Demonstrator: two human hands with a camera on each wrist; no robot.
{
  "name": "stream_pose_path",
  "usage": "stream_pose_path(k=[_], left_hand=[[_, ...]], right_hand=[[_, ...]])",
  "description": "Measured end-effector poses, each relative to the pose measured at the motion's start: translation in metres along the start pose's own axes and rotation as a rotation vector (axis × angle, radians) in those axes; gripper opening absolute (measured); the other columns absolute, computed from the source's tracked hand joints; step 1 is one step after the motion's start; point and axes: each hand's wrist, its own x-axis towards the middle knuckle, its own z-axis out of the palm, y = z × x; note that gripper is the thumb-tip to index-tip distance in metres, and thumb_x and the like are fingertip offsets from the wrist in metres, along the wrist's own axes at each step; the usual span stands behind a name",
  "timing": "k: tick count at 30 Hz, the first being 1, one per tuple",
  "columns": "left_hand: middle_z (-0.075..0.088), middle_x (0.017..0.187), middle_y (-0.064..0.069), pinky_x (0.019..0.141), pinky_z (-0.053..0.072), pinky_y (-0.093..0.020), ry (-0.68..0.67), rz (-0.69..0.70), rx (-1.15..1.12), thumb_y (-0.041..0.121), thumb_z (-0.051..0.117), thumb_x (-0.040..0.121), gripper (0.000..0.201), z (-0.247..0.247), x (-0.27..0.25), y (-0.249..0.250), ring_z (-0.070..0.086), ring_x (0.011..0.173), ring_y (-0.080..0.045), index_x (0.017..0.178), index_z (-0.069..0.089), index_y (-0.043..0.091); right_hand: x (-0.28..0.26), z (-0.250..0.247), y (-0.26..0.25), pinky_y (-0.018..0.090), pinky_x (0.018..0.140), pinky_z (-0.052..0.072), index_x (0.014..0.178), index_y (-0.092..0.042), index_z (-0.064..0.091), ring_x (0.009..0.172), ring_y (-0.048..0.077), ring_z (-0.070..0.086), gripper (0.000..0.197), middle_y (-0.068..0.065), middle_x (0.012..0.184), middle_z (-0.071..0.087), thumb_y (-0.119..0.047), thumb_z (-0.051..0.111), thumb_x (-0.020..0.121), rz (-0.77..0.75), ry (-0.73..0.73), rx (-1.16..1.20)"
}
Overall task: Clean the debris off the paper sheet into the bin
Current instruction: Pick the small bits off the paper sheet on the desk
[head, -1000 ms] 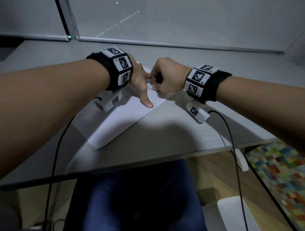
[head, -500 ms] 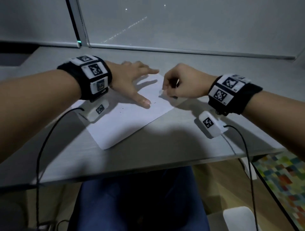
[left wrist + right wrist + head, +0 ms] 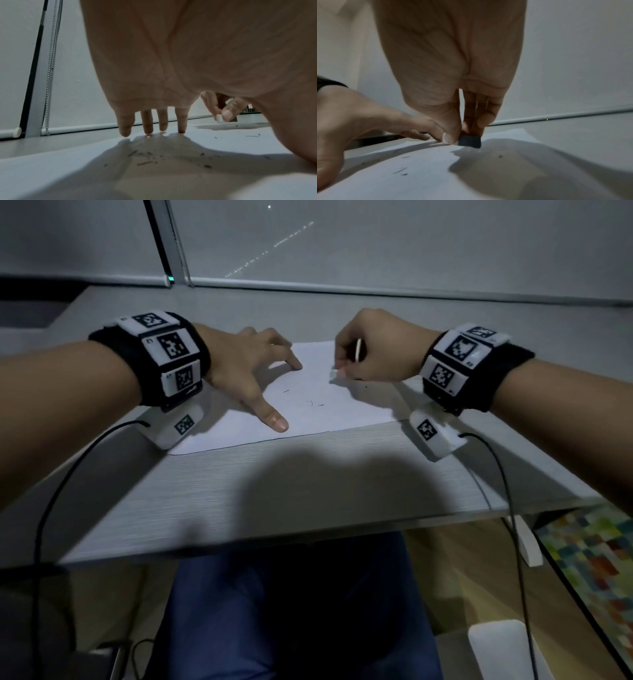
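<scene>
Paper sheet (image 3: 329, 405) — white, lying flat on the grey bench (image 3: 291, 494), towards the far side of it, with its near edge running roughly parallel to the bench's near edge.

Debris (image 3: 313, 404) — small dark slivers and specks scattered over the sheet; a loose cluster lies under the left palm in the left wrist view (image 3: 145, 158), and a few strokes and dots lie in front of the right hand in the right wrist view (image 3: 400, 170).

Left hand (image 3: 250, 364) — grip wide, fingers spread and straight, holding nothing. Fingertips (image 3: 181, 127) touch the sheet near its far edge; the thumb reaches towards the sheet's near edge and rests on the paper. The palm is arched above the sheet.

Right hand (image 3: 373, 350) — grip narrow, thumb and fingers pinched on a small eraser (image 3: 469, 141), which looks dark in the right wrist view and pale at its tip in the head view (image 3: 334, 373). The eraser's lower end is at the sheet's surface towards the sheet's right side; whether it presses on the paper cannot be told. A pale strip shows between thumb and forefinger on top of the hand; what it is cannot be told.

Bin (image 3: 496, 645) — a white container on the floor below the bench's near right corner, partly cut off by the picture's edge.

Other items — marker-tagged wristbands (image 3: 168, 354) on both wrists, each with a black cable (image 3: 51, 508) trailing over the bench's near edge; window blind (image 3: 411, 244) behind the bench.
</scene>
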Motion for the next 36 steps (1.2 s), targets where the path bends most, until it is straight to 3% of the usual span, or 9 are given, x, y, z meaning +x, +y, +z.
stream_pose_path(k=[3, 6, 8, 13, 19, 25, 30, 34, 36], left_hand=[[0.023, 0.162, 0.011, 0.122, 0.030, -0.057, -0.018, -0.042, 0.001, 0.097, 0.075, 0.042, 0.144, -0.001, 0.002, 0.001, 0.024, 0.154, -0.025, 0.164, 0.019, 0.046], [0.021, 0.164, 0.011, 0.123, 0.029, -0.057, -0.035, -0.069, -0.004, 0.096, 0.076, 0.042, 0.148, -0.001, 0.005, 0.000, 0.023, 0.155, -0.025, 0.166, 0.013, 0.046], [0.020, 0.164, 0.012, 0.123, 0.029, -0.058, -0.041, -0.083, -0.006, 0.098, 0.075, 0.040, 0.150, 0.000, 0.005, 0.000, 0.022, 0.156, -0.024, 0.166, 0.011, 0.047], [0.024, 0.160, 0.012, 0.120, 0.032, -0.061, -0.045, -0.090, 0.008, 0.096, 0.076, 0.043, 0.144, 0.001, 0.007, -0.001, 0.024, 0.154, -0.025, 0.163, 0.014, 0.047], [0.012, 0.171, 0.014, 0.125, 0.024, -0.059, -0.072, -0.103, 0.029, 0.094, 0.072, 0.046, 0.148, 0.000, 0.004, 0.003, 0.015, 0.160, -0.026, 0.168, 0.004, 0.045], [0.023, 0.165, 0.005, 0.121, 0.030, -0.058, -0.066, -0.064, 0.059, 0.093, 0.066, 0.046, 0.138, 0.001, -0.003, 0.005, 0.024, 0.154, -0.029, 0.165, 0.018, 0.042], [0.001, 0.176, 0.014, 0.127, 0.019, -0.059, -0.072, -0.090, 0.071, 0.102, 0.059, 0.047, 0.151, 0.003, -0.005, 0.002, 0.008, 0.162, -0.024, 0.170, 0.000, 0.038], [0.018, 0.170, 0.005, 0.121, 0.031, -0.060, -0.019, -0.186, 0.115, 0.106, 0.056, 0.049, 0.149, 0.005, -0.009, -0.011, 0.022, 0.155, -0.029, 0.168, 0.017, 0.027], [0.019, 0.169, 0.005, 0.120, 0.031, -0.060, -0.033, -0.199, 0.119, 0.107, 0.055, 0.048, 0.150, 0.006, -0.011, -0.013, 0.023, 0.155, -0.030, 0.169, 0.014, 0.029]], right_hand=[[0.014, 0.015, -0.012, 0.024, 0.071, 0.055, 0.082, -0.015, 0.077, 0.067, 0.008, 0.062, 0.013, -0.001, 0.080, 0.075, -0.027, 0.081, 0.088, -0.001, 0.005, 0.024], [0.022, 0.023, -0.017, 0.035, 0.083, 0.062, 0.080, -0.013, 0.076, 0.074, 0.017, 0.067, 0.013, 0.002, 0.082, 0.077, -0.022, 0.079, 0.088, 0.031, 0.021, 0.012], [0.021, 0.027, -0.024, 0.038, 0.082, 0.063, 0.079, -0.012, 0.076, 0.078, 0.020, 0.071, 0.012, 0.002, 0.080, 0.076, -0.021, 0.076, 0.088, 0.009, 0.017, 0.007], [0.021, 0.028, -0.044, 0.028, 0.073, 0.057, 0.082, -0.010, 0.079, 0.073, 0.017, 0.070, 0.011, 0.002, 0.079, 0.077, -0.020, 0.076, 0.086, -0.076, -0.062, 0.013], [0.042, 0.019, -0.029, 0.035, 0.075, 0.063, 0.079, -0.010, 0.080, 0.079, 0.026, 0.074, 0.013, 0.005, 0.077, 0.077, -0.021, 0.081, 0.084, 0.062, -0.014, -0.046], [0.037, 0.030, -0.052, 0.025, 0.068, 0.055, 0.079, -0.011, 0.078, 0.064, 0.010, 0.064, 0.008, -0.002, 0.070, 0.072, -0.019, 0.077, 0.082, -0.059, -0.051, -0.014], [0.046, 0.023, -0.037, 0.038, 0.074, 0.064, 0.072, -0.014, 0.077, 0.066, 0.018, 0.067, 0.010, -0.002, 0.069, 0.073, -0.020, 0.079, 0.080, 0.053, -0.017, -0.038], [0.042, 0.022, -0.037, 0.039, 0.075, 0.065, 0.072, -0.013, 0.077, 0.071, 0.022, 0.070, 0.009, 0.002, 0.072, 0.075, -0.018, 0.078, 0.079, 0.079, -0.039, -0.051], [0.043, 0.023, -0.040, 0.040, 0.074, 0.066, 0.071, -0.013, 0.077, 0.075, 0.025, 0.073, 0.006, 0.001, 0.072, 0.075, -0.015, 0.077, 0.076, 0.106, -0.018, -0.050]])
